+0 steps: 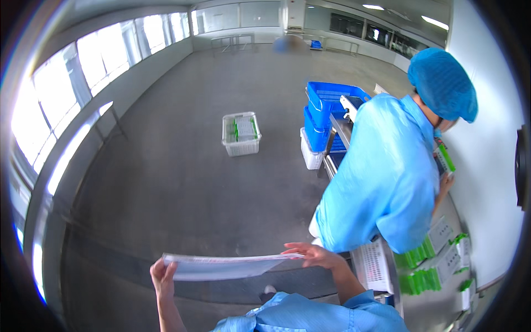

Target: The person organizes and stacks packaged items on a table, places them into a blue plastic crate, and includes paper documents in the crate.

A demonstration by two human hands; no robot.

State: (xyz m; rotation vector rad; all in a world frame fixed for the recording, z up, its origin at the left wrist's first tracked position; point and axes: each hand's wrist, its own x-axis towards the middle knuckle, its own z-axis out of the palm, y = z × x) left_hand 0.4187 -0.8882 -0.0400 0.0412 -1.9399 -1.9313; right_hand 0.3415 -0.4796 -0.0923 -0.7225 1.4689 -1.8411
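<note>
A flat, pale, translucent sheet (226,267), perhaps a plastic bag, stretches across in front of my body. My left hand (163,277) pinches its left end between thumb and fingers. At its right end is my right hand (313,255), which holds the corner with the fingers partly spread. The sheet has a light upper edge with faint reddish marks, and it is seen nearly edge-on. Below it, the floor and the tip of a shoe (269,289) show.
A co-worker (381,166) in blue stands close on my right, holding a green-and-white packet (445,159). Packets (423,282) lie on a metal table (408,309) beside a white perforated basket (375,265). Blue crates (317,118) are stacked beyond; a white basket (242,148) with packets stands on the floor.
</note>
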